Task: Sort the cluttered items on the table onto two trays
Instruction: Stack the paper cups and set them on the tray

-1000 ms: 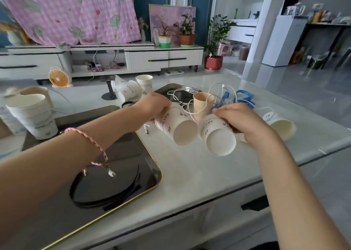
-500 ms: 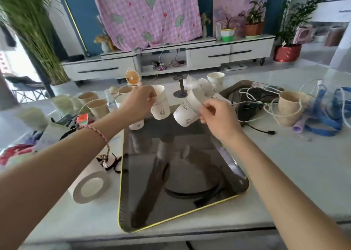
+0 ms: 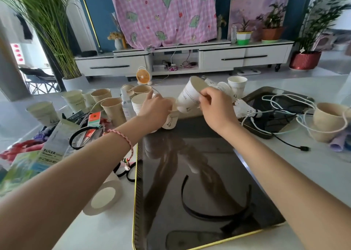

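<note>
Fingers (image 3: 204, 96) of the right hand (image 3: 216, 109) pinch the side of a white paper cup (image 3: 189, 96), tilted with its mouth up and away, held in the air just above the far edge of the dark tray (image 3: 247, 173). The left hand (image 3: 153, 109) is closed over the rim of a second cup (image 3: 171, 118) that seems to stand at the tray's far left corner; whether that cup already rests on the tray or is only held there, I cannot tell

Risks from here, as I judge them:

- Thin paper walls give under a pinch, so the tilted cup could crumple or slip and roll off the tray onto the counter (image 3: 313, 173)
- If the aim is to nest 1 cup in the other, a crooked entry could tip the lower cup, which is light and stands near the edge
- A stack of cups (image 3: 137, 103) and a spray bottle (image 3: 126, 105) stand just beside the left hand; a wrist swing could knock them over
- White cables (image 3: 281, 101) spill off the second tray (image 3: 269, 134) close to the right arm and could snag when it pulls back
</note>
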A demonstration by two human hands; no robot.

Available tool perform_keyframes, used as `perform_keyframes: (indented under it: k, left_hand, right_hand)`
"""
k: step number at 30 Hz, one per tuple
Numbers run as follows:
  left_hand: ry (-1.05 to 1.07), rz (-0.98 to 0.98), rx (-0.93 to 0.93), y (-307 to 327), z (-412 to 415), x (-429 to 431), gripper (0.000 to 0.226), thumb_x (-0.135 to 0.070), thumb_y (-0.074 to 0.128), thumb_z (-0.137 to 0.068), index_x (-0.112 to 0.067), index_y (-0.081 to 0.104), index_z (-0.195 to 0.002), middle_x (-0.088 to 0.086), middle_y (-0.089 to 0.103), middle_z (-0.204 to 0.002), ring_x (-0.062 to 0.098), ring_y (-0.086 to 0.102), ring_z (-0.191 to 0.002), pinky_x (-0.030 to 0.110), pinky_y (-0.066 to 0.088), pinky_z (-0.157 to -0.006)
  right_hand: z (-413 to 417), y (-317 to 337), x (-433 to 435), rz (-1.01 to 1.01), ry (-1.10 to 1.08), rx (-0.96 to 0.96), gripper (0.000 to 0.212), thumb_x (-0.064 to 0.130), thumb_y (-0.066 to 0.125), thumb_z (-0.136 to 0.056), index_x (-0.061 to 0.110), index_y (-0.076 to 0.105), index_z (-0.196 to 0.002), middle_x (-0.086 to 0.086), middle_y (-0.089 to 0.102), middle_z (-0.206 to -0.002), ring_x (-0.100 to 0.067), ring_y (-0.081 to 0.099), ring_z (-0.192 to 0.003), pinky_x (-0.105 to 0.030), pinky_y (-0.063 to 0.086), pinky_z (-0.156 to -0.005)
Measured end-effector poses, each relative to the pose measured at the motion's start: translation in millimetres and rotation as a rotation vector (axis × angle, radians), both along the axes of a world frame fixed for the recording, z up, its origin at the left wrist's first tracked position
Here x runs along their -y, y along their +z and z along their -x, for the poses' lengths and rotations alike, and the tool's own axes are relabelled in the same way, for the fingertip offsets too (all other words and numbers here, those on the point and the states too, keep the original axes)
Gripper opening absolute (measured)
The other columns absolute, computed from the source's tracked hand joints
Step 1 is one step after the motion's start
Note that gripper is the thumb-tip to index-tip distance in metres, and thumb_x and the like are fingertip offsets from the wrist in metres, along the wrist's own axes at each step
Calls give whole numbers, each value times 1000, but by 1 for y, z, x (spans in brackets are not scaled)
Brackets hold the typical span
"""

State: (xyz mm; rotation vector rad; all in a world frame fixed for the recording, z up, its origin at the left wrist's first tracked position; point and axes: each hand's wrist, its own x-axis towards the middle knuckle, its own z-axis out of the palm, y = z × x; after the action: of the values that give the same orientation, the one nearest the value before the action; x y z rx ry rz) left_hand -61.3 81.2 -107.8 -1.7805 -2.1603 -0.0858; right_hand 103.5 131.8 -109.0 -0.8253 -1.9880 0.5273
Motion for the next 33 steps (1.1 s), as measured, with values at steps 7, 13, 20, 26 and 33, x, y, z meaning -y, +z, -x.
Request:
perform_keyframes:
  k: [7,13,20,26,33]
  left_hand:
    - [-95,-230,190,2,13,18,31,-17,55,-90,-13,57,-121,6,53,-129,24,37,-127,35,14,-111]
    - [123,-123,229,-1,31,37,43,-24,54,-91,-7,42,-128,13,52,-127,30,45,-119,39,32,-98]
    - [146,41,176,2,34,34,24,-20,46,-96,-7,47,-116,14,54,-124,31,44,-117,43,32,-98]
    - [149,81,213,5,37,38,23,-20,44,-97,-5,45,-115,15,54,-124,31,43,-118,44,30,-100]
    - [100,-29,138,1,37,39,42,-20,46,-96,-9,36,-135,12,43,-139,31,35,-129,45,21,-108]
  right_hand:
    - [40,22,-8,-82,6,67,23,2,41,-94,-9,59,-88,-21,63,-87,-31,55,-83,-34,33,-66]
    - [61,10,-14,-26,91,332,18,-1,41,-94,3,58,-91,-11,54,-94,-22,49,-83,-26,32,-68]
    - [71,-2,-14,47,126,542,31,-6,36,-93,3,61,-110,-17,59,-111,-28,53,-97,-30,38,-74]
    - [87,-9,-11,48,160,571,34,-3,38,-95,4,57,-121,-17,56,-124,-31,51,-112,-29,39,-83]
    - [90,-7,-12,46,152,615,33,2,43,-93,7,56,-122,-15,54,-126,-31,53,-112,-40,45,-94]
